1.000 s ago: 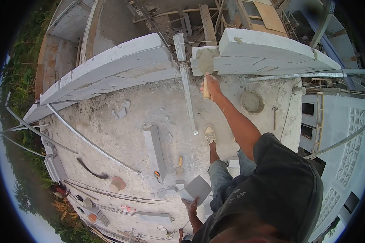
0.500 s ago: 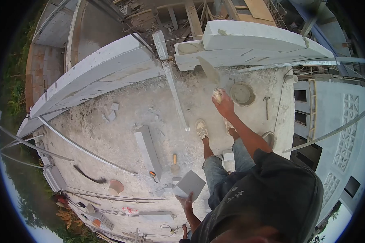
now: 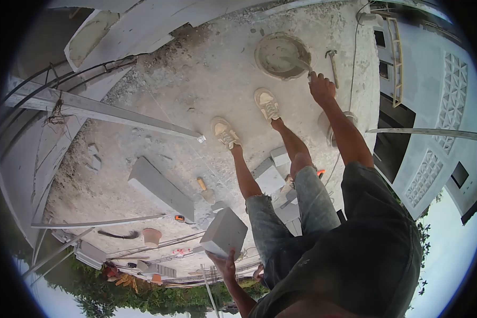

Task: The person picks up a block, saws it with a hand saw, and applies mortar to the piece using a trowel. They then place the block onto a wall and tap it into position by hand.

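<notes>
My right hand [image 3: 322,89] is closed round the handle of a trowel [image 3: 301,63], whose blade dips into wet grey mortar in a round tub [image 3: 258,59]. Down at the lower left, my left hand [image 3: 225,265] supports a grey block [image 3: 223,233] from beneath and behind, with fingers against its lower face. The block is held tilted in the air beside my left leg. A hammer [image 3: 333,68] lies on the floor just right of the tub, close to my right hand.
A long grey block [image 3: 161,188] lies on the concrete floor near a second trowel [image 3: 205,191] and an orange tape measure [image 3: 179,218]. A metal prop [image 3: 127,116] slants in from the left. More blocks [image 3: 270,175] and a bucket [image 3: 331,130] stand by my legs. A block wall [image 3: 138,34] borders the top left.
My view has swung right and down. The trowel has gone from above the floor by the wall into the mortar tub. My left hand still holds the block, now turned differently.
</notes>
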Motion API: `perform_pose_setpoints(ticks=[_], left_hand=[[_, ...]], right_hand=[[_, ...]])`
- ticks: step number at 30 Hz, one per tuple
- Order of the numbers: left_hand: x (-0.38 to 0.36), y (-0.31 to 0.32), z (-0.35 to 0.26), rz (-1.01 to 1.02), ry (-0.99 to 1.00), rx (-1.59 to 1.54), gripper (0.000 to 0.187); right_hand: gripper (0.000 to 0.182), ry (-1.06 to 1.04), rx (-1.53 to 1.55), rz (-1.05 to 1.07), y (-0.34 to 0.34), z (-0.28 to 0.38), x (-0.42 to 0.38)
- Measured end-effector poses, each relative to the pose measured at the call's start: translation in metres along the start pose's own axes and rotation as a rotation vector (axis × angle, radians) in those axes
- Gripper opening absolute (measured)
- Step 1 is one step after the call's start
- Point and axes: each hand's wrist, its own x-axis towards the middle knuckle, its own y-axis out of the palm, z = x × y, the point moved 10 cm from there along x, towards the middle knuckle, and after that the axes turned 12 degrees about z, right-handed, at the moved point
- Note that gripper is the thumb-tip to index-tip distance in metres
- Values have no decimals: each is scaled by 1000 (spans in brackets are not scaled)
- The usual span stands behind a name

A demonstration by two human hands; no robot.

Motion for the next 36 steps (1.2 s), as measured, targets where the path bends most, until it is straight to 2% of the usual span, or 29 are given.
perform_pose_setpoints(ticks=[4, 7, 10, 13, 16, 18, 20, 23, 25, 29, 32, 35, 36], left_hand=[[21, 17, -45, -34, -26, 153, 117], [26, 30, -76, -80, -61, 184, 116], [25, 40, -93, -92, -63, 206, 117], [22, 52, -123, -85, -107, 225, 118], [20, 58, -130, -69, -92, 191, 119], [19, 60, -129, -54, -81, 192, 120], [18, 62, -127, -56, -75, 220, 120], [3, 61, -122, -39, -14, 229, 121], [-14, 54, -115, -29, 42, 218, 120], [-58, 28, -72, -88, 86, 167, 121], [-88, 8, -56, -158, 67, 195, 123], [-103, -1, -35, -226, -11, 156, 125], [-89, -8, -4, -269, 66, 119, 125]], right_hand=[[31, 42, -10, 5, 54, -5, 73], [42, 15, 199, 152, 80, 10, 95], [49, -12, 380, 117, 95, 6, 99], [52, 48, 991, 486, 101, -8, 73], [46, -78, 1143, 435, 129, -29, 66], [44, -304, 963, 190, 118, -40, 57], [40, -231, 917, 57, 120, -56, 45], [41, -92, 863, 93, 74, -61, -10], [42, -127, 800, 57, 26, -56, -50], [39, -408, 817, 19, -94, -11, -132], [43, -663, 900, -17, -190, 52, -187], [41, -874, 890, -142, -287, 129, -234], [41, -901, 938, -160, -308, 155, -239]])
